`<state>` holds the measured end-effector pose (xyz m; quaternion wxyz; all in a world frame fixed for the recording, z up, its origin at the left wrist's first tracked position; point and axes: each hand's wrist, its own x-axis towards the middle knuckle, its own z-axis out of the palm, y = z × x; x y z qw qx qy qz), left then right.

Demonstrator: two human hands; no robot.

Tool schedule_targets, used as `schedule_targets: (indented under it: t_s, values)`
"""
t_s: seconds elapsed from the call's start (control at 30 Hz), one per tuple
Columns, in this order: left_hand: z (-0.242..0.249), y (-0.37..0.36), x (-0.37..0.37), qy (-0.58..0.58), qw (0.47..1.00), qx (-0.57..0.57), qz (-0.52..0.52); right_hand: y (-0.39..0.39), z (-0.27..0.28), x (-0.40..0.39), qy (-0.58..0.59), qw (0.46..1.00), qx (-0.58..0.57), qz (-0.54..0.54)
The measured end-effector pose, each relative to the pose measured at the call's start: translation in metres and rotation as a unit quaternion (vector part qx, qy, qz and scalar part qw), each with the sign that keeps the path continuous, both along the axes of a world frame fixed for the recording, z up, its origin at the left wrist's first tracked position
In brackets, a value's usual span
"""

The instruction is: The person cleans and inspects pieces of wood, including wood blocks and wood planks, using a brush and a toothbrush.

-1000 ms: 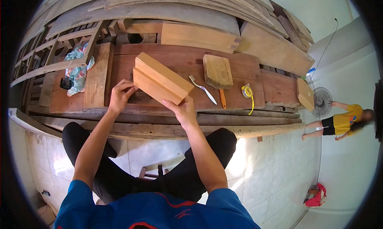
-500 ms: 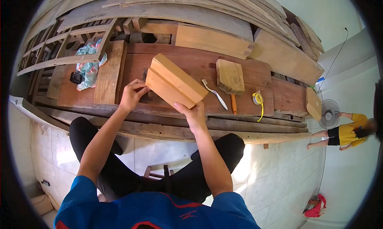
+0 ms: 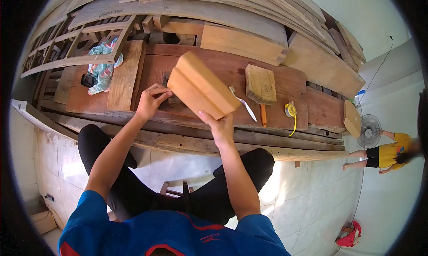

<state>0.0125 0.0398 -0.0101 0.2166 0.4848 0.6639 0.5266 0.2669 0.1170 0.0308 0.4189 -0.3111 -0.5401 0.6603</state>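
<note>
A light-brown wooden piece [image 3: 203, 87] with a lengthwise step is held up, tilted, above the reddish-brown plank. My right hand [image 3: 219, 125] grips its lower right edge, thumb on the face. Near its left corner is my left hand [image 3: 154, 101], thumb and forefinger pinched together; whatever may be between them is too small to make out. To the right of the piece lie a white toothbrush [image 3: 244, 104], a wooden block [image 3: 261, 84] with a drawn mark, an orange handle [image 3: 263, 115] partly under the block, and a yellow tape measure [image 3: 290, 112].
Long boards [image 3: 187, 14] are stacked behind the reddish plank [image 3: 156, 62]. A slatted wooden frame [image 3: 89, 59], a patterned cloth [image 3: 102, 68] and a black object [image 3: 88, 80] are at left. A person in yellow [image 3: 392, 150] stands by a fan [image 3: 369, 130] at far right.
The wooden piece has turned slightly and shifted a little right in my right hand. My left fingers have come away from its left corner. The person at far right has moved slightly.
</note>
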Motion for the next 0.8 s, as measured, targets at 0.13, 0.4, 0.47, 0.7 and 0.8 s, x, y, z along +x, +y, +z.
schedule_targets:
  t_s: [0.13,0.4,0.47,0.7,0.8]
  values:
    - [0.004,0.0,0.0,0.003,1.0,0.002,-0.001,-0.003,0.004,-0.003,0.026,1.0,0.009,0.008]
    - [0.007,0.0,-0.002,0.021,1.0,0.001,0.008,0.005,-0.007,-0.003,-0.011,1.0,0.004,0.021]
    - [0.009,-0.001,0.002,0.031,0.999,0.001,0.012,0.004,-0.008,-0.001,-0.025,0.999,0.014,0.033]
    - [-0.002,-0.002,-0.004,0.033,0.999,0.027,0.0,-0.003,0.009,-0.002,0.021,0.996,0.065,0.052]
    - [-0.001,0.002,-0.005,0.024,0.999,0.041,-0.004,-0.005,0.0,-0.007,0.011,0.999,0.017,0.039]
